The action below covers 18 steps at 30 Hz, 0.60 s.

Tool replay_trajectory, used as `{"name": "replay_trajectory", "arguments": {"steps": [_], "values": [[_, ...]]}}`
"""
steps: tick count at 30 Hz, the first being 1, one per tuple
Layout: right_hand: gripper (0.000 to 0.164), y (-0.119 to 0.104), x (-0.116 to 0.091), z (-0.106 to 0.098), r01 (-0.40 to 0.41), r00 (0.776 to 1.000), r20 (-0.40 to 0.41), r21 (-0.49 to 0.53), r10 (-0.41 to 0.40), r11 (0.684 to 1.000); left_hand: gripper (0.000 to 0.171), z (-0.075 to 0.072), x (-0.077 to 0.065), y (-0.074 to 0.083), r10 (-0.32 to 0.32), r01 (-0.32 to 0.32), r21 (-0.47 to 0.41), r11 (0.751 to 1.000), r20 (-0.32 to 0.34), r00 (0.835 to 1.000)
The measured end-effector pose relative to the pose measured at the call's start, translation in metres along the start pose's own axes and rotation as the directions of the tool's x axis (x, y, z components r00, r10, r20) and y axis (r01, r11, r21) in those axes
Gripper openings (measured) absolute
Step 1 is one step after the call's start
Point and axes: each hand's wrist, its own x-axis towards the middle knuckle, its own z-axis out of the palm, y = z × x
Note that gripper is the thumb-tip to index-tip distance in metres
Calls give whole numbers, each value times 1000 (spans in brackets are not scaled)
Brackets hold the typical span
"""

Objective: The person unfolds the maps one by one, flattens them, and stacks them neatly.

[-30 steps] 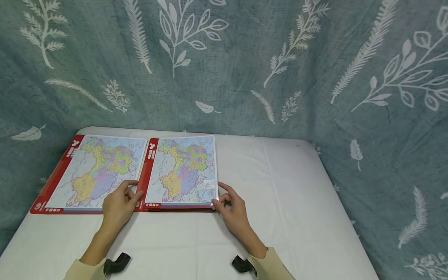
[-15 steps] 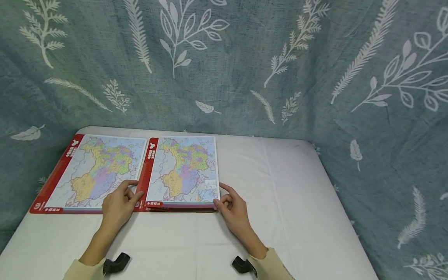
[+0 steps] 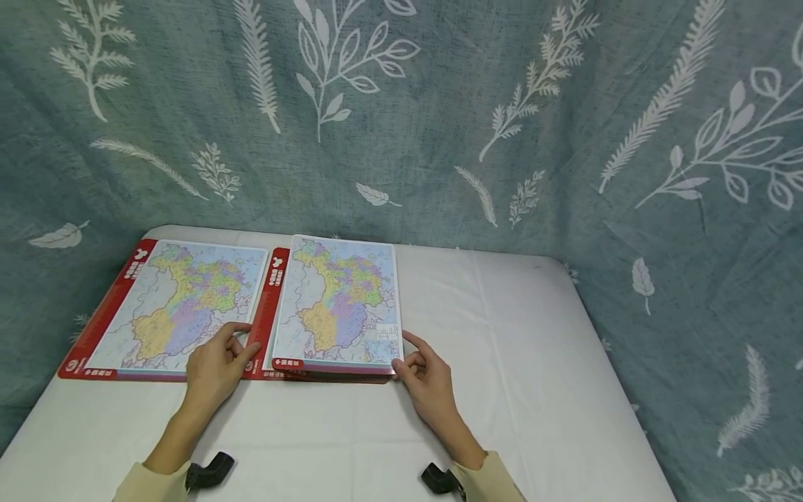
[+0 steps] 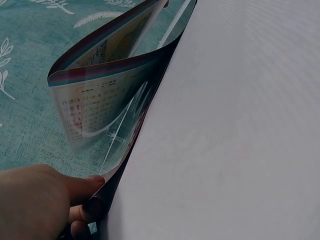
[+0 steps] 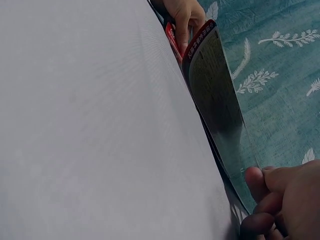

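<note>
Two printed maps with red borders lie side by side in the head view, the left map (image 3: 194, 300) and the right map (image 3: 339, 300). My right hand (image 3: 429, 380) pinches the near right corner of the right map's upper layer. That layer (image 4: 90, 105) is lifted and bent, and small printed rows show on it in the left wrist view. In the right wrist view, thumb and finger grip its transparent edge beside the raised sheet (image 5: 212, 85). My left hand (image 3: 213, 366) rests where the maps meet, its thumb pressing the right map's red border (image 3: 266, 314).
A white cloth (image 3: 477, 390) covers the table, which stretches to the right of the maps and in front of them. A green leaf-patterned curtain (image 3: 439, 104) hangs behind the table's far edge. Black wrist devices (image 3: 210, 473) sit at both sleeves.
My right hand has moved slightly right with the right map's upper layer, which rises and slides off its red border. My left hand keeps its place on the maps.
</note>
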Motion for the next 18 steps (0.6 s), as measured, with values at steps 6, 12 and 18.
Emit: {"name": "replay_trajectory", "arguments": {"steps": [6,12,18], "values": [[52,0,0,-3,6,1000,-6,-13,-6,1000,34,2,-1,-1,2,-2,-3,1000,-1,1000],[52,4,0,-6,-21,1000,7,4,21,1000,34,3,-1,-3,2,-2,0,1000,-6,1000],[51,7,-1,-10,-54,999,-3,27,55,998,35,1,0,-2,-5,5,1,1000,4,1000]]}}
